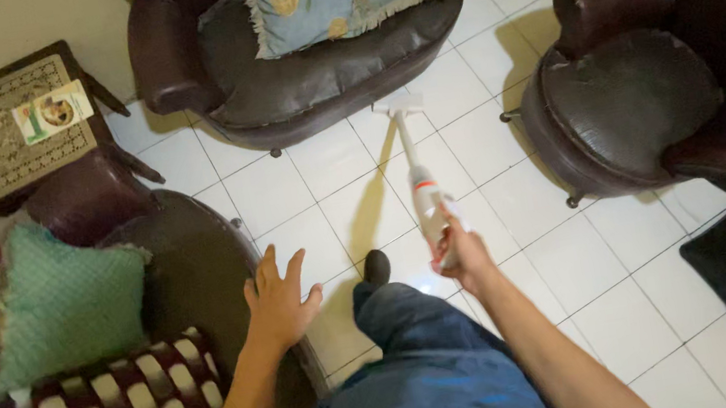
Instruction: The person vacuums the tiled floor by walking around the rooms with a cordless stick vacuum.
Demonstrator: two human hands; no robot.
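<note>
With the right hand (460, 252) clenched around the white stick vacuum (425, 194) at frame center, its head (398, 106) by the upper sofa (303, 68), and the left hand (279, 300) spread, unladen, steady shallow strokes likely suit these tiles (525, 246).

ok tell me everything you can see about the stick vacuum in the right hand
The stick vacuum is slim and white, plastic by its look, with an orange band near the top of its body. A thin white tube runs from the body down to a flat white floor head, which rests on the white floor tiles close to the front edge of the dark sofa. It leans away from the person, tilted toward the sofa. The right hand grips its upper end; nothing else touches it.
</note>
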